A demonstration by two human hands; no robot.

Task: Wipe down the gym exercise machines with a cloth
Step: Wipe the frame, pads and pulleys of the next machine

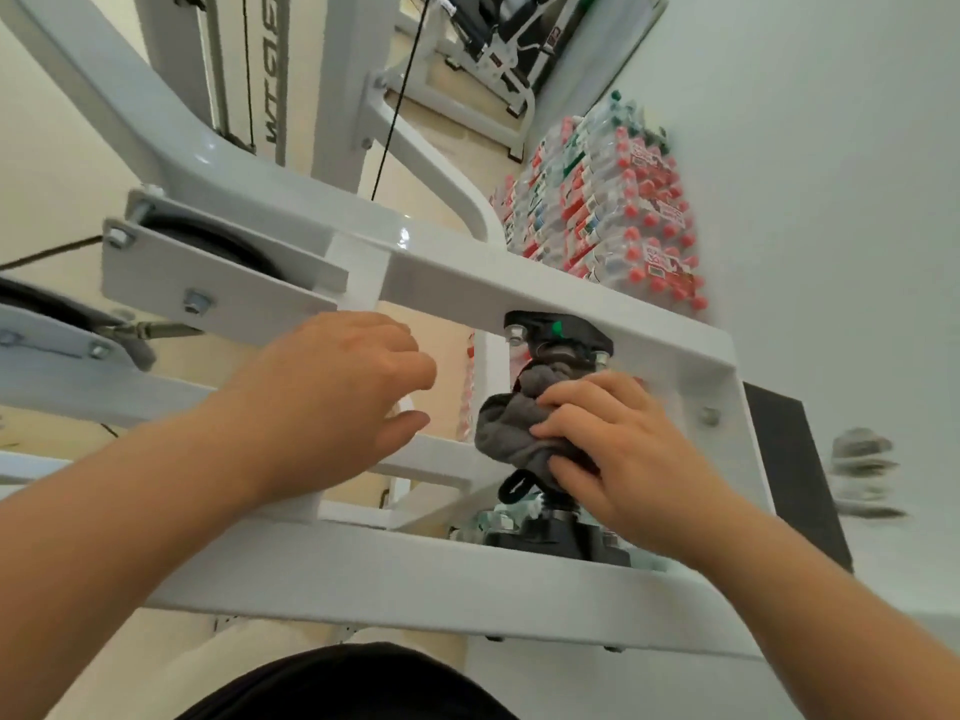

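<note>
A white steel exercise machine frame (447, 267) fills the view, with pulleys and a black cable at the left. Between its two white crossbars runs a black pivot post (558, 337) with bolted black mounts. My right hand (618, 449) grips a grey cloth (511, 426) wrapped around that post. My left hand (337, 402) hovers just left of the post, fingers loosely curled and holding nothing, close to the upper crossbar.
Shrink-wrapped packs of water bottles with red caps (618, 200) are stacked against the white wall at the right. Another machine (493, 39) stands at the top. A dark pad (795, 459) sits at the frame's right end. My dark clothing (343, 683) is at the bottom.
</note>
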